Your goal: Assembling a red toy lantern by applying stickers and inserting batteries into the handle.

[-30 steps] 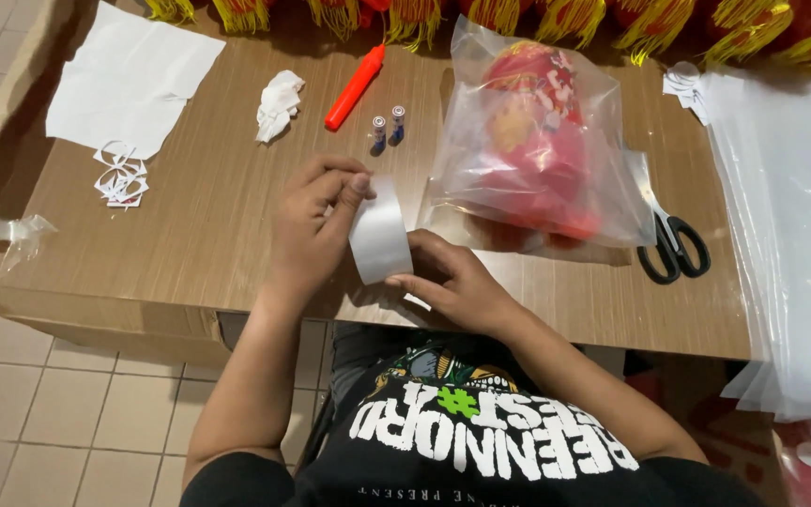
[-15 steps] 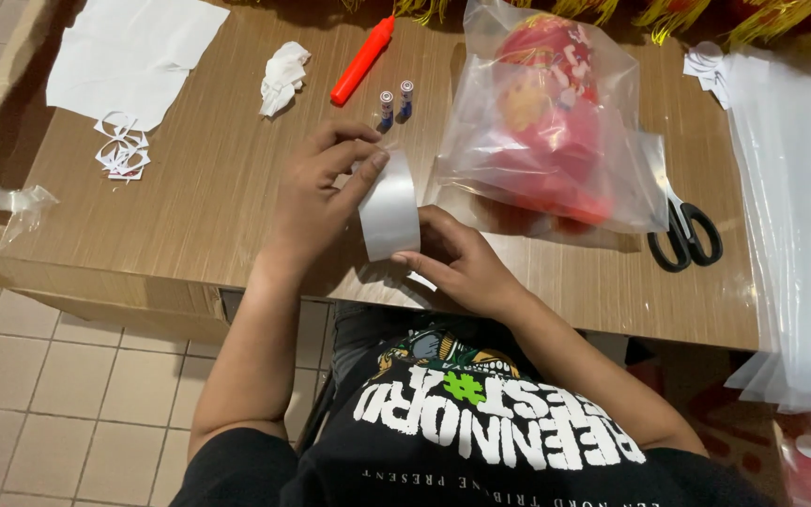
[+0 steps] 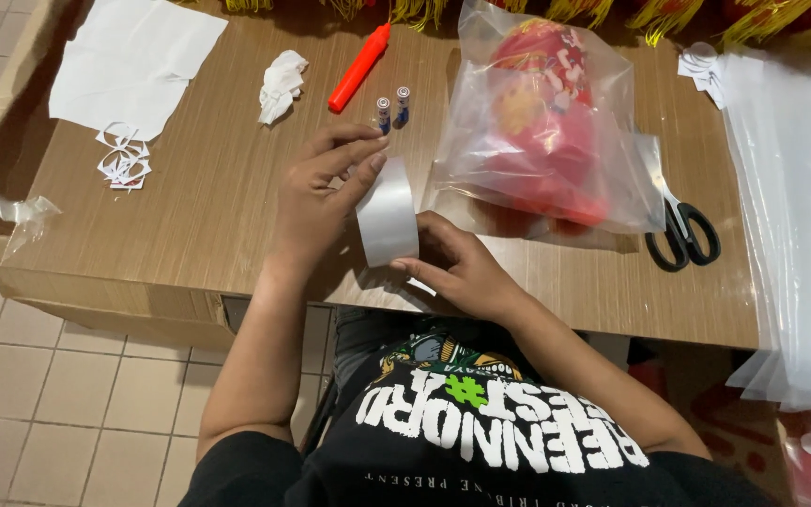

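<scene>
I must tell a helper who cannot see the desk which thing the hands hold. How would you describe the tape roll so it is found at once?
Start at the brown table, near its front edge, left of the clear bag with red contents. The tape roll stands on edge there, between the left hand and right hand. It is the only wide, shiny silver-grey ring; the two batteries behind it are small cylinders.

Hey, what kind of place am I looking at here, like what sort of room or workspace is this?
Probably a small craft or packing workspace: a wood-grain worktable on a tiled floor, a clear bag of red goods, a stack of empty clear bags and black scissors.
</scene>
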